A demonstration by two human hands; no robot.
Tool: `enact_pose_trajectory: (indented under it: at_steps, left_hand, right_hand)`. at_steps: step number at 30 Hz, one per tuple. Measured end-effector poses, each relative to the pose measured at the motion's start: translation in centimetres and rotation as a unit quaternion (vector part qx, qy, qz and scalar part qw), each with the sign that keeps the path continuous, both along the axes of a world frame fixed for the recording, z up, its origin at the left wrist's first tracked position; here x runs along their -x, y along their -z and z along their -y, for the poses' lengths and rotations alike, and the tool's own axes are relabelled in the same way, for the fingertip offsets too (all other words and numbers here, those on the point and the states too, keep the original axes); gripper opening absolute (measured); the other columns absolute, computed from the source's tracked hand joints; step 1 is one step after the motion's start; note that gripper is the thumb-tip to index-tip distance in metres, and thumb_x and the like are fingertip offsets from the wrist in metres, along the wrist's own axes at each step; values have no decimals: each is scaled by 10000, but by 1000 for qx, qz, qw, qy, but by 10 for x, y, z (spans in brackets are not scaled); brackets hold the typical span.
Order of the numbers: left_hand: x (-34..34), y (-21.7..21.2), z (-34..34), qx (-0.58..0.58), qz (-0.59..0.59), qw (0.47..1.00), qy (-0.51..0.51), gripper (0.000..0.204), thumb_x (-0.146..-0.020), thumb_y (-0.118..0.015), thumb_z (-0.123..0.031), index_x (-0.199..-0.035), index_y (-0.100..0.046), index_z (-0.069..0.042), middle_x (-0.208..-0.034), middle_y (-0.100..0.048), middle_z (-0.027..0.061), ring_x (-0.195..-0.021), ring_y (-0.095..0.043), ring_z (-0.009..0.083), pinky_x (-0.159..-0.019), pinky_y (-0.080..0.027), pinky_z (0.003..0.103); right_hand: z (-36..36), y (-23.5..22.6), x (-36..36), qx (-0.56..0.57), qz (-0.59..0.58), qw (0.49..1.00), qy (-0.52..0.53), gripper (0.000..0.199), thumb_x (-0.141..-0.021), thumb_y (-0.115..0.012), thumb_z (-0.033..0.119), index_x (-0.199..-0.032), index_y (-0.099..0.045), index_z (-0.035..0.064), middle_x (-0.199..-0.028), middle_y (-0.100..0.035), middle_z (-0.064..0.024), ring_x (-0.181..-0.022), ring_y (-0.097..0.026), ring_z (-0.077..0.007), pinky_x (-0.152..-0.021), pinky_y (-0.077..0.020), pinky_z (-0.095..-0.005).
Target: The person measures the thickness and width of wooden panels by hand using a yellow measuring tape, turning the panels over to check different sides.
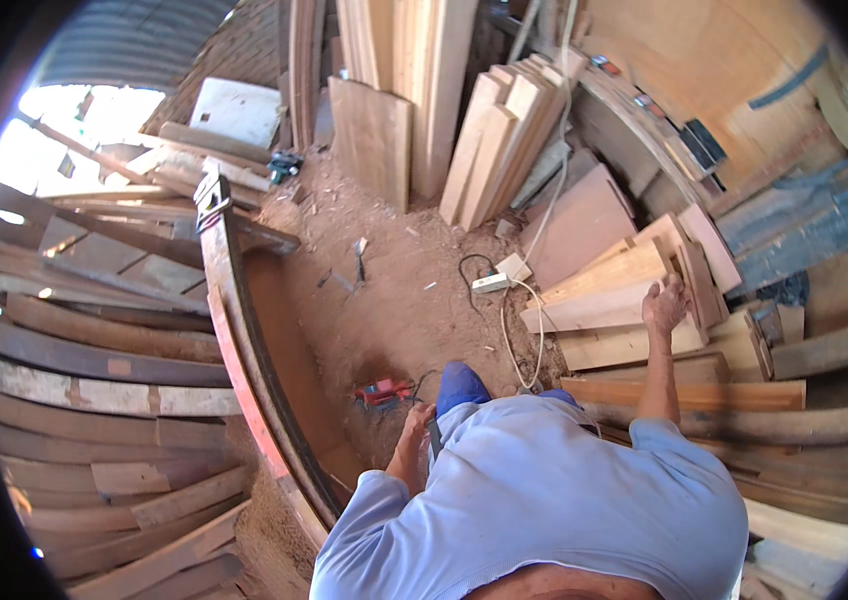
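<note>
Among stacked planks, the right hand touches a pale board, seemingly as yet unlifted; whether it or the left hand grips, I can't tell.

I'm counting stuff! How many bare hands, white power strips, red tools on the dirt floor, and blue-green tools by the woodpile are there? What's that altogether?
Bare hands: 2 (left hand, right hand)
White power strip: 1
Red tool on the dirt floor: 1
Blue-green tool by the woodpile: 1
Total: 5
</note>
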State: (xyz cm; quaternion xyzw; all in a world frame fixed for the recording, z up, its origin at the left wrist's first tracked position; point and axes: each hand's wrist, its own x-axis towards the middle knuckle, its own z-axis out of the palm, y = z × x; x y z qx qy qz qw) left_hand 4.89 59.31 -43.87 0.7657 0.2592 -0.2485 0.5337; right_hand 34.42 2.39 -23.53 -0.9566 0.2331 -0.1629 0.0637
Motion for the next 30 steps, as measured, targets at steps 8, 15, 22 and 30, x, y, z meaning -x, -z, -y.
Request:
enact_pose_trajectory:
  at_steps: [8,15,22,30]
  left_hand:
    - [-55,6,-16,-59,-21,998,-20,445,-921,-650,-393,-1046,-717,29,-936,-729,167,-923,-672,255,-853,-508,390]
    - [-113,41,-111,-6,-78,996,-40,336,-937,-628,-337,-1075,-682,-35,-934,-719,140,-812,-684,263,-742,-545,398]
    - [-192,-34,-198,37,-46,978,-200,271,-981,-609,-292,-1076,-611,-38,-780,-637,48,-623,-588,151,-512,-457,292]
    - [-190,-22,-216,117,-39,952,-280,252,-991,-564,-280,-833,-568,-83,-631,-517,-10,-486,-478,119,-383,-368,290]
  right_hand:
    - [-177,23,-83,-274,-103,901,-321,229,-860,-694,216,-960,-681,11,-1012,-676,-201,-993,-649,-357,-895,-521,-425]
    - [-320,74,-75,-301,-336,786,-423,280,-853,-651,300,-917,-705,33,-886,-709,-205,-867,-699,-339,-792,-535,-464]
    - [-370,147,-96,-291,-455,745,-392,256,-859,-694,332,-884,-732,80,-785,-712,-86,-736,-656,-188,-661,-528,-381]
    - [-311,170,-176,-401,-475,750,-225,151,-869,-678,192,-807,-659,56,-661,-627,-49,-551,-596,-158,-445,-435,-326]
